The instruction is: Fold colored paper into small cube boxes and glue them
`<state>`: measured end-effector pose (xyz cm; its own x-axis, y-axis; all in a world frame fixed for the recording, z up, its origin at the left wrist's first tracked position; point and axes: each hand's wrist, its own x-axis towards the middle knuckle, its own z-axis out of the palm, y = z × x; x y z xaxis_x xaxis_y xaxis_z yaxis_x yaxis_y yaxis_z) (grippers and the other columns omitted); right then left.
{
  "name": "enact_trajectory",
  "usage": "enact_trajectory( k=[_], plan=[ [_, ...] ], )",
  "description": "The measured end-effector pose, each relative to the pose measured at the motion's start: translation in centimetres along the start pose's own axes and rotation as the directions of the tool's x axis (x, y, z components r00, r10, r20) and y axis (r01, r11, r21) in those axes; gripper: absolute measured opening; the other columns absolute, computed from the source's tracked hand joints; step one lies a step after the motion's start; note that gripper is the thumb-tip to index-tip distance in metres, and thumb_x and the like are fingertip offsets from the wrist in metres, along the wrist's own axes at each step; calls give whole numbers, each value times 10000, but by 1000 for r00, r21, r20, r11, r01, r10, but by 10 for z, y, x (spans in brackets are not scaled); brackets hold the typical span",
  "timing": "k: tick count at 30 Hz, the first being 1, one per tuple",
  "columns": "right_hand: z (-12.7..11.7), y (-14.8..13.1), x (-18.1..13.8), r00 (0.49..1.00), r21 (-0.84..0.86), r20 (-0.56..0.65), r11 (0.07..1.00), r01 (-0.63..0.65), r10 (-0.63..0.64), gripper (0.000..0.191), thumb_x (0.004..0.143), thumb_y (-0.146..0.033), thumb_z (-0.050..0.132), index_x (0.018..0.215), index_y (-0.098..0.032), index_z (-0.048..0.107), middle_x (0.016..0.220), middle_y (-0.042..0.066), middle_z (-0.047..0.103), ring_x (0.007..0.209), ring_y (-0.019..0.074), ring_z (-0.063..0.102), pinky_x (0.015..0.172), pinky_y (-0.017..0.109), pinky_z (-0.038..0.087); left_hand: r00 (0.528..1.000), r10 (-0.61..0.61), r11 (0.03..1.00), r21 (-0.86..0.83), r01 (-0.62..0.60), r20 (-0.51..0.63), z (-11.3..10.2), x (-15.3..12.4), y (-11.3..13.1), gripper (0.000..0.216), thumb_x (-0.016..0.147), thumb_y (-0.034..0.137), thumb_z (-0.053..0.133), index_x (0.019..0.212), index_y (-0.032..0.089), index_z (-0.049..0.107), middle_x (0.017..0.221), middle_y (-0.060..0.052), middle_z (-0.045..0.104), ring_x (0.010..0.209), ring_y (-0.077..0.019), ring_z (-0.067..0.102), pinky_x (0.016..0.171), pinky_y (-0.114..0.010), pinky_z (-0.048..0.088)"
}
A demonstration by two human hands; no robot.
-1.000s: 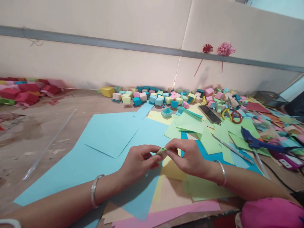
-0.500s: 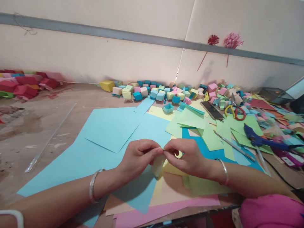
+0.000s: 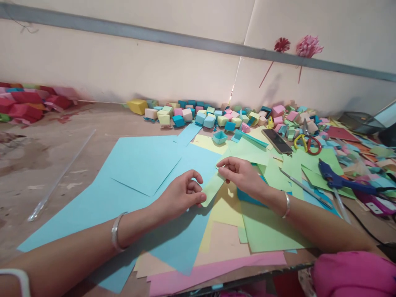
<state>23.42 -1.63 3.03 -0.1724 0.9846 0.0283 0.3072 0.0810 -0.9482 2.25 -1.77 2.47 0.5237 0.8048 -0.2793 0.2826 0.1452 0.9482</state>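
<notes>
Both hands pinch one small green strip [image 3: 213, 188], left hand [image 3: 182, 196] on its low end, right hand [image 3: 239, 175] on its top, probably to keep it taut just above the blue sheets [image 3: 145, 165] near the tabletop's front edge. Glue gun [image 3: 332, 179] sits off right.

Beyond the fingers, a row of small folded paper boxes [image 3: 198, 117] in many colours runs along the wall, with one open blue paper box [image 3: 219, 137] nearer. Right of the fingers lie a dark phone [image 3: 276, 140], yellow-and-red scissors [image 3: 305, 143] and a blue glue gun [image 3: 335, 180] on green sheets [image 3: 312, 163]. Far left of the fingers, a clear ruler [image 3: 60, 177] rests on the bare worktop [image 3: 46, 148], with red paper boxes [image 3: 24, 105] past it.
</notes>
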Motion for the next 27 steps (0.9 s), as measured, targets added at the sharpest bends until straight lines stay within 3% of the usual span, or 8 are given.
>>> enact_trajectory(
  k=[4, 8, 13, 18, 22, 25, 27],
  plan=[
    [2, 10, 1, 995, -186, -1, 978, 97, -99, 72, 797, -208, 556, 833, -162, 598, 616, -41, 535, 538, 80, 461, 534, 210, 369, 998, 1, 997, 79, -6, 66, -2, -1, 4, 176, 760, 263, 623, 830, 197, 476, 608, 65, 548, 557, -115, 578, 484, -206, 378],
    [6, 21, 2, 964, -429, 70, 865, 262, -257, 84, 821, -159, 510, 868, -172, 579, 622, -41, 531, 574, 89, 452, 588, 217, 340, 996, 61, 913, 400, -84, 69, -4, -2, 1, 94, 809, 223, 535, 867, 184, 597, 678, 19, 616, 639, -137, 599, 578, -247, 421],
    [16, 35, 5, 912, -736, 250, 548, 398, -326, 219, 874, -147, 395, 725, -148, 556, 646, 20, 516, 626, 124, 382, 586, 261, 249, 920, 340, 520, 777, -355, 194, -2, -3, -6, 227, 870, 163, 435, 823, 172, 657, 742, -28, 631, 684, -145, 557, 624, -268, 392],
    [19, 38, 3, 903, -859, 264, 343, 380, -338, 233, 842, -126, 400, 667, -158, 550, 537, -12, 392, 553, 118, 205, 547, 296, 127, 844, 388, 97, 895, -436, 370, 0, -4, -9, 288, 865, 74, 423, 677, 161, 623, 673, -42, 545, 622, -164, 459, 573, -306, 332],
    [16, 40, 5, 878, -882, 274, 261, 392, -392, 244, 821, -97, 428, 608, -158, 530, 515, -10, 369, 554, 125, 156, 549, 312, 101, 776, 395, -45, 854, -518, 492, 2, -9, -9, 237, 864, 24, 419, 854, 125, 633, 761, -58, 575, 663, -174, 466, 584, -317, 347],
    [15, 35, 3, 846, -884, 297, 207, 419, -443, 266, 816, -44, 430, 591, -153, 520, 547, 9, 415, 566, 131, 199, 552, 314, 113, 762, 372, -135, 843, -521, 530, 5, -14, -9, 201, 857, 43, 467, 931, 121, 637, 750, -43, 564, 638, -179, 454, 550, -326, 328],
    [16, 27, -6, 816, -876, 339, 160, 455, -468, 283, 822, -6, 416, 604, -153, 521, 585, 25, 453, 582, 138, 251, 558, 321, 121, 770, 345, -171, 842, -512, 538, 7, -16, -9, 177, 851, 55, 486, 867, 131, 645, 742, -42, 552, 639, -185, 457, 532, -333, 313]
  ],
)
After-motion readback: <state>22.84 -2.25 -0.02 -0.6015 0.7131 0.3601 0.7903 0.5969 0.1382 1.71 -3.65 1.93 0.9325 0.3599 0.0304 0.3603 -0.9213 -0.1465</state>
